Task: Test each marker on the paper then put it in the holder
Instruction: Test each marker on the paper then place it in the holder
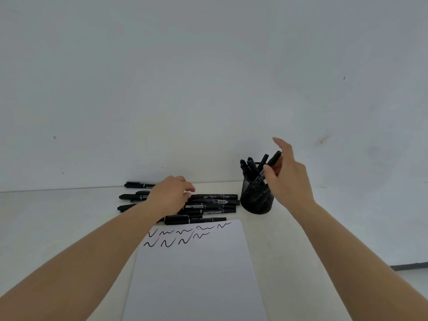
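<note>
My right hand (286, 174) pinches a slim black plastic marker (273, 161) over the black wire-mesh holder (256, 200), index finger raised. Left hand (170, 196) rests curled on the loose pile of black markers (208, 206) beside it; I can't tell if it grips one. White paper sheet (196, 269) with squiggles lies below both hands. The marker looks light, rigid, smooth: grip mid-barrel. Left fingertips hidden.
</note>
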